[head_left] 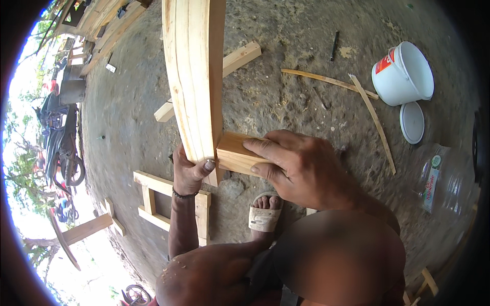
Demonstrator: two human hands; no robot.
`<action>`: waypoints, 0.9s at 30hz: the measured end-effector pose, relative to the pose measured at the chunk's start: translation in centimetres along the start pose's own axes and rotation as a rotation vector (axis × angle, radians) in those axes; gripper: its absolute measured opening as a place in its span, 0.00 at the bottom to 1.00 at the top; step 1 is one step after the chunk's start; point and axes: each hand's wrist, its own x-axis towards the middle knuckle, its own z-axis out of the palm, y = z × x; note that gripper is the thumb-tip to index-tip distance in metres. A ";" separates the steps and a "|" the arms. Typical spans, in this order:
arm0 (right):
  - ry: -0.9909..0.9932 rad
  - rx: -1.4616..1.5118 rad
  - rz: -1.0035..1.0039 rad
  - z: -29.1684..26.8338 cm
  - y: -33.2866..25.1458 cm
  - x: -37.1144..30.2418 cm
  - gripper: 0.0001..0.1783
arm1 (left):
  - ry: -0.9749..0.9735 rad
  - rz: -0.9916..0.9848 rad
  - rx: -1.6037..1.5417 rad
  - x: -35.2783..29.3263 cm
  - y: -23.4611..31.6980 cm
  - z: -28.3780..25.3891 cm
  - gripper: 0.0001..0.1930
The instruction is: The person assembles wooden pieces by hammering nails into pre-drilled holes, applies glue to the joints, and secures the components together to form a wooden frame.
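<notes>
A long pale wooden beam [190, 76] runs from the top edge down to my hands. My left hand [190, 171] is closed around its near end, the thumb lying on the front face and the other fingers hidden behind. In my right hand [293, 160] is a short wooden block [237, 151], gripped between thumb and fingers. The block's left end meets the beam's right side, close to the near end; whether they are joined or only touching I cannot tell.
Below the beam, a wooden crosspiece [242, 58] lies on the rough floor. A joined wooden frame [153, 178] rests at left. Thin strips [375, 125], a white bucket [403, 74], its lid [412, 123] and a clear plastic bottle [441, 178] are at right. My sandalled foot [265, 211] is beneath my hands.
</notes>
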 end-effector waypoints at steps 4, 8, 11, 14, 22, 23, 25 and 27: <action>0.013 -0.025 -0.008 -0.2 0.0 -0.2 0.21 | -0.007 -0.004 0.018 0.2 0.1 0.2 0.39; 0.009 -0.007 -0.010 -0.4 -0.1 -0.3 0.22 | -0.001 0.023 -0.017 0.1 0.1 0.4 0.38; -0.024 0.003 0.065 -0.4 -0.5 -0.3 0.20 | -0.007 0.024 -0.014 0.0 0.1 0.2 0.37; 0.000 -0.002 0.009 -0.4 -0.3 -0.4 0.22 | 0.012 0.037 0.002 -0.1 0.3 0.3 0.36; 0.043 0.007 -0.010 0.2 -0.1 -0.5 0.20 | 0.009 0.040 0.031 0.0 0.5 0.3 0.34; 0.049 0.009 -0.012 0.3 -0.1 -0.6 0.20 | 0.005 0.032 0.041 0.0 0.5 0.2 0.34; 0.061 0.028 -0.016 0.4 0.1 -0.6 0.20 | -0.003 0.017 0.061 -0.1 0.5 0.0 0.34; 0.064 0.038 -0.017 0.5 0.1 -0.6 0.20 | 0.015 0.021 0.063 -0.2 0.4 0.0 0.34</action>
